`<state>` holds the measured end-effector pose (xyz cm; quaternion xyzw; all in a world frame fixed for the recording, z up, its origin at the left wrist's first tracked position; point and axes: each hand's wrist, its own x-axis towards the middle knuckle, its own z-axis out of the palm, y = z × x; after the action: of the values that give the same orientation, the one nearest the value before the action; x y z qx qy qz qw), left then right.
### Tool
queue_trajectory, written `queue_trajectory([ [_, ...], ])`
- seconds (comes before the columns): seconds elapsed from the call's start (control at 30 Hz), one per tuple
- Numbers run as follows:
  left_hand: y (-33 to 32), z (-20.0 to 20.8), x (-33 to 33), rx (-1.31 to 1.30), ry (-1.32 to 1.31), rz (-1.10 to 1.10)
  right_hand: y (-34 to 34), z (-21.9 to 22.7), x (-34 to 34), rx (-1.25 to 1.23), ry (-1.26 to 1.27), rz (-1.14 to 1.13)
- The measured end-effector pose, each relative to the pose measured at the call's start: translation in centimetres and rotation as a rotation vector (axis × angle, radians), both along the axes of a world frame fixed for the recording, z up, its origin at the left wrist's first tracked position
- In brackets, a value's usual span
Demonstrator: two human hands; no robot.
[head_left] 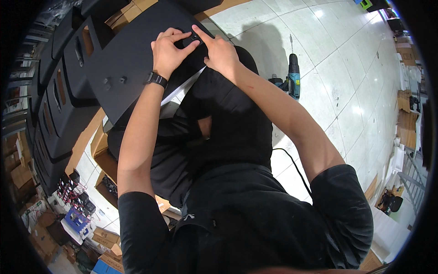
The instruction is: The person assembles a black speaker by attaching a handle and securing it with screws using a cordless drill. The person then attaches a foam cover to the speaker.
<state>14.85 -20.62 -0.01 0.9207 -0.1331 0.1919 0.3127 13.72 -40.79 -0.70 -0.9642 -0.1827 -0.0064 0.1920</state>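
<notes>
A large black plastic panel (132, 50) lies tilted in front of me, its near edge by my legs. My left hand (168, 51) rests over the panel, thumb and index finger closed around a small black fitting (193, 38) near its right end. Beside it, my right hand (221, 53) has its index finger stretched to the far side of the same fitting. The thumb of that hand is apart, lower down by the panel's edge. Two similar small fittings (123, 80) stand on the panel, left of my left wrist.
A teal and black cordless drill (293, 76) with a long bit stands on the tiled floor (326, 59) to the right. More black moulded panels (57, 114) are stacked at the left. Lower left are an open cardboard box (104, 160) and wired black parts (75, 194). A black cable (294, 164) runs by my right side.
</notes>
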Motion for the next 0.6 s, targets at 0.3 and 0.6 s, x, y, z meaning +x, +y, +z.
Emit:
queue_trajectory([
  [0.3, 1.2, 2.4, -3.1, 0.463, -0.095, -0.31, -0.2, -0.2, 0.1, 0.016, 0.011, -0.014],
  [0.6, 1.1, 1.8, -2.9, 0.565, -0.121, -0.252, -0.1, -0.7, 0.1, 0.095, -0.03, -0.005],
])
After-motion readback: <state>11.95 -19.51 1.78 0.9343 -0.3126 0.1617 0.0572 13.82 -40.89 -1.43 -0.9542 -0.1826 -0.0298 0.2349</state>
